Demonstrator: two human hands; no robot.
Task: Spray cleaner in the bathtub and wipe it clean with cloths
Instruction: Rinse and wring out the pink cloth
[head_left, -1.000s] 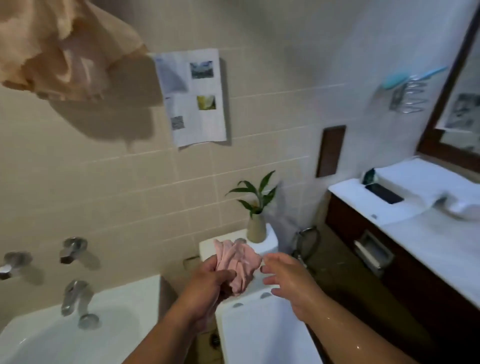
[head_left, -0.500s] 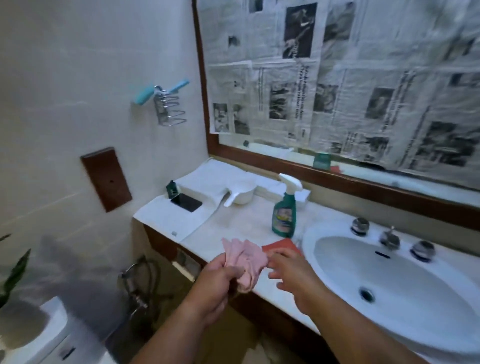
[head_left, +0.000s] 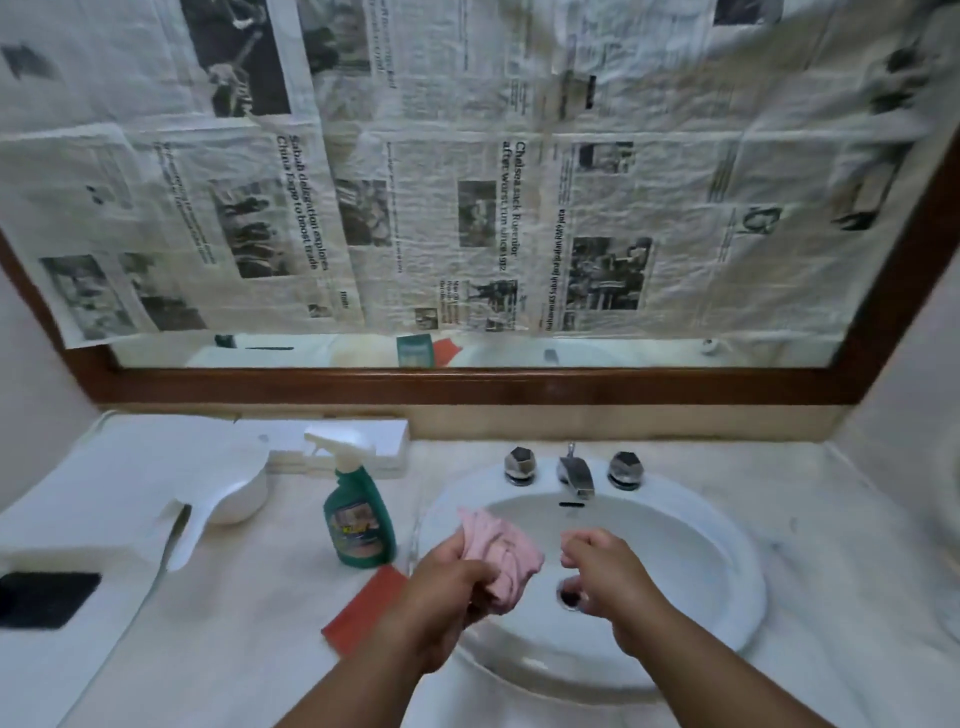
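One pink cloth (head_left: 500, 552), lengthwise toward mirror (head_left: 467, 385)

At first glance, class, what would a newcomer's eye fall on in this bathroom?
Newspaper sheets cover the mirror above the sink. Over the sink, the left hand grips a pink cloth beside the right hand. A green spray bottle stands left of the sink.
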